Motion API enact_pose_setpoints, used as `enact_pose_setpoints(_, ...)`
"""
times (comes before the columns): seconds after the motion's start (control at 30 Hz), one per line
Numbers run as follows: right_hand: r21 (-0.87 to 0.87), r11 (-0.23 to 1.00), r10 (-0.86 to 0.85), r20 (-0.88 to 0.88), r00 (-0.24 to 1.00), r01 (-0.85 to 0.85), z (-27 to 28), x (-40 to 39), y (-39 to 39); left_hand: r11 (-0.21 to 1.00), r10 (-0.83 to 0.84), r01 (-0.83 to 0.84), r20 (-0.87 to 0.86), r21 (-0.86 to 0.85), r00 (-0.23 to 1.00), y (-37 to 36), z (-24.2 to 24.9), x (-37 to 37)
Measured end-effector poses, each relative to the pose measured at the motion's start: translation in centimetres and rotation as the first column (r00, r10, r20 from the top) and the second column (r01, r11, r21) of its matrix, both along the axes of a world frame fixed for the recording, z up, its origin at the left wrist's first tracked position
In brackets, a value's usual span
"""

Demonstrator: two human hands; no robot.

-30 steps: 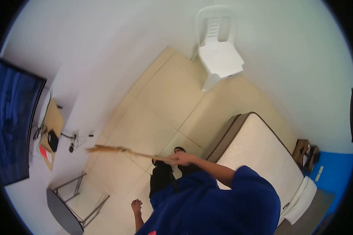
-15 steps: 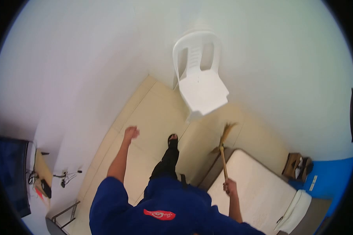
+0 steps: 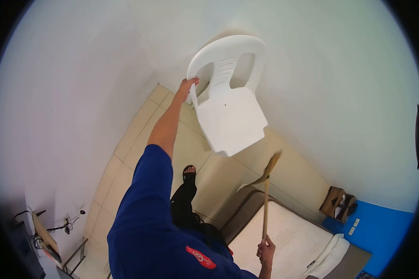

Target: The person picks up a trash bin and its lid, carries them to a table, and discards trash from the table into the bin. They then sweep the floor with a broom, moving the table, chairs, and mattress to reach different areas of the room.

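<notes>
My left hand (image 3: pixel 187 88) reaches far forward and grips the left side of the backrest of a white plastic chair (image 3: pixel 230 118). The chair stands in front of the wall. My right hand (image 3: pixel 266 251), low in the view, is closed around the handle of a broom (image 3: pixel 266 209). The broom's bristles point forward, above the tiled floor and just past the near corner of the mattress.
A bed with a pale mattress (image 3: pixel 288 232) lies at the lower right, with a white pillow (image 3: pixel 330 255) on it. A brown box (image 3: pixel 338 204) stands beyond it by a blue panel (image 3: pixel 386 228). Cables (image 3: pixel 67 223) and a folding frame (image 3: pixel 77 255) are at the lower left.
My left hand has moved forward and taken hold of the chair's backrest. The chair appears larger and closer. My right hand still holds the broom, now lower in view.
</notes>
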State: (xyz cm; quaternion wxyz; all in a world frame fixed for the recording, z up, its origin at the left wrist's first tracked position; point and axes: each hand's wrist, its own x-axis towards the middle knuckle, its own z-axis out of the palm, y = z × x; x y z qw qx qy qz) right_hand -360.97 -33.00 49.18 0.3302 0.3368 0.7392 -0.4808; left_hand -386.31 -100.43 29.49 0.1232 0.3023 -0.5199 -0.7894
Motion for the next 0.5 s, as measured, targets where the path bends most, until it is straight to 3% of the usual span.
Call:
enact_pose_setpoints(0.07, 0.244, 0.933, 0.300, -0.119, 0.947, -0.265, 2.5, -2.2, -0.7, 0.999, -0.006, 0.012, -0.158, 0.037, 0.987, 0.4, 1.1, 0.5)
enact_pose_setpoints(0.13, 0.511, 0.723, 0.620, -0.181, 0.764, -0.466, 2.9, -5.2, -0.4, 0.999, -0.054, 0.054, -0.201, -0.005, 0.978, 3.4, 2.6, 3.1)
enact_pose_setpoints(0.17, 0.549, 0.658, 0.739, -0.343, 0.580, -0.515, 1.2, -7.5, 0.3, 0.997, -0.074, 0.067, -0.227, -0.036, 0.971, 4.9, 3.6, 4.5)
enact_pose_setpoints(0.23, 0.532, 0.563, 0.825, -0.407, 0.391, -0.633, 0.6, -10.2, -1.3, 0.997, 0.071, -0.068, -0.267, 0.018, 0.961, 9.6, 4.6, 6.5)
enact_pose_setpoints(0.27, 0.453, 0.534, 0.844, -0.338, 0.416, -0.714, 1.9, -11.5, -3.6, 0.987, 0.159, -0.146, -0.251, 0.067, 0.955, 12.1, 6.0, 7.7)
enact_pose_setpoints(0.3, 0.367, 0.497, 0.866, -0.264, 0.424, -0.787, 3.5, -12.5, -5.2, 0.982, 0.183, -0.189, -0.267, 0.005, 0.946, 13.7, 6.1, 8.7)
enact_pose_setpoints(0.4, 0.121, 0.227, 0.973, -0.075, 0.219, -0.966, 13.1, -12.7, -5.5, 0.944, 0.319, -0.330, -0.250, 0.000, 0.914, 18.4, 9.4, 13.8)
enact_pose_setpoints(0.47, -0.146, 0.435, 0.900, 0.088, 0.426, -0.889, 18.2, -13.1, -1.1, 0.903, 0.418, -0.430, -0.228, -0.002, 0.879, 21.1, 11.7, 18.0)
enact_pose_setpoints(0.5, -0.134, 0.411, 0.911, 0.009, 0.413, -0.902, 19.5, -13.8, 2.7, 0.878, 0.452, -0.473, -0.203, -0.068, 0.869, 22.3, 12.9, 20.3)
